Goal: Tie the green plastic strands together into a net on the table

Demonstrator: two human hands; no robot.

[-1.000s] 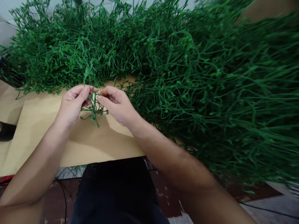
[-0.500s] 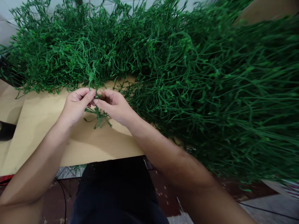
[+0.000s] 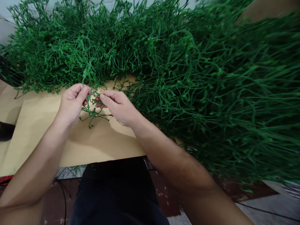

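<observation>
Between my two hands is a green artificial plant stem [image 3: 89, 104] with thin branching sprigs that hang toward the table. My left hand [image 3: 76, 98] pinches it between thumb and fingers on its left side. My right hand [image 3: 112, 101] has its thumb and forefinger closed on a sprig of the same stem, to the right. Lower branches [image 3: 93, 116] spread out just over the tan board [image 3: 93, 147]. The fingertips partly hide where the pieces meet.
A big heap of green plastic stems [image 3: 164, 68] lines the back and fills the right side. A dark cylinder [image 3: 6, 131] stands at the left edge. Another person's arm or a tan object, unclear which, shows at top right [image 3: 269, 11]. Black cables [image 3: 63, 193] run below the table.
My hands have drawn a little apart, the left one moving left and slightly away. The stem shifted left with it, and its sprigs now fan out more between the hands.
</observation>
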